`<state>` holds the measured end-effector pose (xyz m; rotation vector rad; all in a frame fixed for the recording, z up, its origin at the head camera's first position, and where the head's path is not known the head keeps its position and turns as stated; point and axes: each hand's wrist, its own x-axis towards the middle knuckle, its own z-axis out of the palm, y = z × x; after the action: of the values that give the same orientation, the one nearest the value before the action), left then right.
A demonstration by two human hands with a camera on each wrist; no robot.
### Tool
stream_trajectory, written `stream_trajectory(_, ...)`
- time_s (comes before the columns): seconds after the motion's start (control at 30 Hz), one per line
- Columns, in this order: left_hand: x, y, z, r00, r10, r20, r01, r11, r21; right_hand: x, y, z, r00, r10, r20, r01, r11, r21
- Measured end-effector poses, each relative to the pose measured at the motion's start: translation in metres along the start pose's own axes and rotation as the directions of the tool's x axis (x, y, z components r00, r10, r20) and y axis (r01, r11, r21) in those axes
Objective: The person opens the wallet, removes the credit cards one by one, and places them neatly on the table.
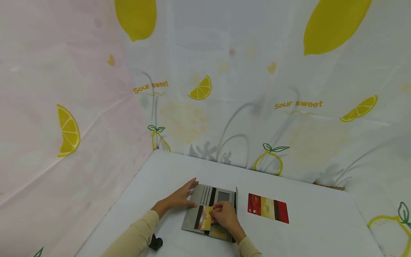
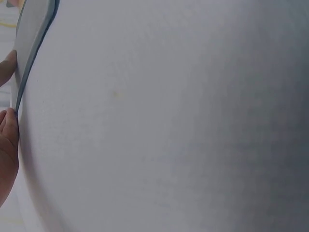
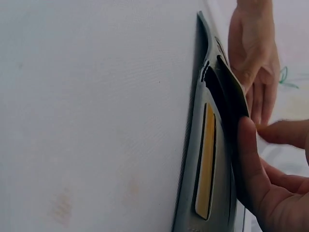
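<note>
A grey wallet [image 1: 192, 216] with black bands lies unfolded on the white table. My left hand [image 1: 177, 196] rests along its left edge, thumb over the surface and fingers toward the far corner; its straight fingers also show in the right wrist view. Over the wallet's near half, my right hand [image 1: 224, 216] pinches a yellow card [image 1: 206, 218] by its right edge between thumb and forefinger. A red strip shows along that card's left side. Another yellow card [image 3: 206, 164] sits in a slot on the wallet's near right part, partly covered.
To the right of the wallet, a red card [image 1: 254, 204], a gold card [image 1: 267, 208] and a red card with a dark stripe [image 1: 281, 212] lie side by side. A small black object [image 1: 156, 242] is beside my left forearm. Lemon-print sheets [image 1: 234, 117] stand behind the table.
</note>
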<state>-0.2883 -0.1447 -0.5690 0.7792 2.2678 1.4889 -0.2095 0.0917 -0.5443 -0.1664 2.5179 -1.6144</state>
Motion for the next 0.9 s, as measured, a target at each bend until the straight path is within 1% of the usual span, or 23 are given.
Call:
stream_trajectory(0.13, -0.002, 0.001, -0.002, 1.0, 0.003, -0.001, -0.003, 1.0, -0.002, 0.0, -0.002, 0.002, 1.0, 0.007, -0.005, -0.007, 1.0, 0.03)
stream_trajectory(0.27, -0.001, -0.002, -0.002, 1.0, 0.007, -0.001, -0.007, 1.0, -0.005, -0.001, -0.001, 0.0, 1.0, 0.02, -0.003, -0.02, 0.999, 0.03)
stream_trajectory(0.33, 0.0, -0.003, -0.001, 1.0, 0.007, 0.004, -0.007, 1.0, 0.002, -0.001, 0.0, -0.005, 0.999, 0.031, 0.008, -0.031, 0.999, 0.036)
stream_trajectory(0.47, 0.0, -0.003, -0.001, 1.0, 0.006, 0.008, -0.006, 1.0, 0.017, -0.002, 0.002, -0.017, 0.998, 0.061, -0.006, -0.061, 0.998, 0.004)
stream_trajectory(0.6, -0.002, -0.001, -0.002, 1.0, -0.018, -0.007, 0.019, 0.999, 0.035, -0.003, 0.002, -0.026, 0.995, 0.094, -0.023, -0.094, 0.996, -0.004)
stream_trajectory(0.7, -0.002, -0.001, -0.003, 1.0, -0.018, -0.01, 0.019, 0.999, 0.034, -0.003, -0.002, -0.029, 0.996, 0.082, -0.024, -0.082, 0.997, 0.01)
stream_trajectory(0.8, 0.0, 0.0, -0.002, 1.0, -0.005, 0.0, 0.005, 1.0, 0.026, -0.003, -0.006, -0.033, 0.999, 0.043, -0.03, -0.042, 0.999, 0.024)
stream_trajectory(0.9, 0.001, 0.0, 0.0, 1.0, -0.002, 0.004, 0.002, 1.0, 0.024, -0.004, -0.011, -0.042, 0.999, 0.005, -0.047, -0.003, 0.999, 0.053)
